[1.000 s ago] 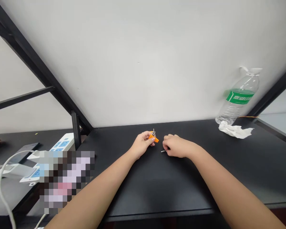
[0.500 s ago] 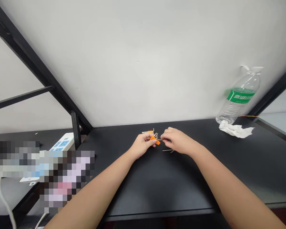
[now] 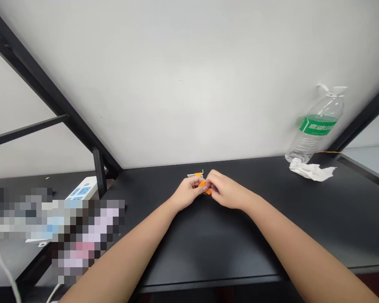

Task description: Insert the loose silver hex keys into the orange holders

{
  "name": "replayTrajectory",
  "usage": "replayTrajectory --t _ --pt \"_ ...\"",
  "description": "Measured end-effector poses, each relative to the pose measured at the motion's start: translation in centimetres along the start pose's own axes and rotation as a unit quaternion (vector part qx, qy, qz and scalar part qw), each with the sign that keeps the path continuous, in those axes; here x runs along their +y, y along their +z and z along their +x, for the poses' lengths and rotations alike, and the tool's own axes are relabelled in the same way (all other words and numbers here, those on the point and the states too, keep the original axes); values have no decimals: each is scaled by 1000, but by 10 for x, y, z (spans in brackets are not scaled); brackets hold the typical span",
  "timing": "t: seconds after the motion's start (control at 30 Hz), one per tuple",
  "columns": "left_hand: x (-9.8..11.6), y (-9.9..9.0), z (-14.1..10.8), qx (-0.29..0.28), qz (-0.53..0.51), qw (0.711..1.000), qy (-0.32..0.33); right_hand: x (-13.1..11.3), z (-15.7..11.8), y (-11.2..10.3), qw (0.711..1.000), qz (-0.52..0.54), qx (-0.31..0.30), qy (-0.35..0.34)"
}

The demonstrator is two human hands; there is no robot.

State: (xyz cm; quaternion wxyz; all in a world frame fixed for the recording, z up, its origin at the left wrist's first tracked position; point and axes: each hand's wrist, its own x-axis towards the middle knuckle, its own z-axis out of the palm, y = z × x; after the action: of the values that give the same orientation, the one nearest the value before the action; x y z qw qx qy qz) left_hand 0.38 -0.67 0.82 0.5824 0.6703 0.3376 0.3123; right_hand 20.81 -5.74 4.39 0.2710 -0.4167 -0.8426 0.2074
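Note:
My left hand (image 3: 189, 192) pinches an orange hex key holder (image 3: 208, 191) between thumb and fingers, above the black desk. Closed against the holder's right side, my right hand (image 3: 222, 188) has its fingertips at the metal hex keys there. The key in its grip is mostly covered by the fingers. Just behind the left fingers lies another orange piece with silver hex keys (image 3: 198, 174) on the desk.
The black desk (image 3: 208, 252) meets a pale wall (image 3: 183, 105). At the back right a clear bottle (image 3: 316, 126) with a green label leans near a crumpled tissue (image 3: 312, 171). A white power strip (image 3: 85, 187) and blurred-out items are at the left.
My right hand has moved left, up against the orange holder, and the metal rod between the hands is now covered. The loose keys seen below the right hand are hidden. My left hand stays put.

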Motion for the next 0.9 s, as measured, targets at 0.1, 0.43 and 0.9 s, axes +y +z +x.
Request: replayTrajectory --t 0.1,0.43,0.9 --pt "-1 0 0 20 -7 1000 1 4 -2 -6 999 -37 -10 27" --pt "-4 3 2 49 0 999 1 12 -1 1 958 -246 -144 31" --pt "-3 3 2 46 -17 999 10 8 -1 -11 989 -138 -30 33"
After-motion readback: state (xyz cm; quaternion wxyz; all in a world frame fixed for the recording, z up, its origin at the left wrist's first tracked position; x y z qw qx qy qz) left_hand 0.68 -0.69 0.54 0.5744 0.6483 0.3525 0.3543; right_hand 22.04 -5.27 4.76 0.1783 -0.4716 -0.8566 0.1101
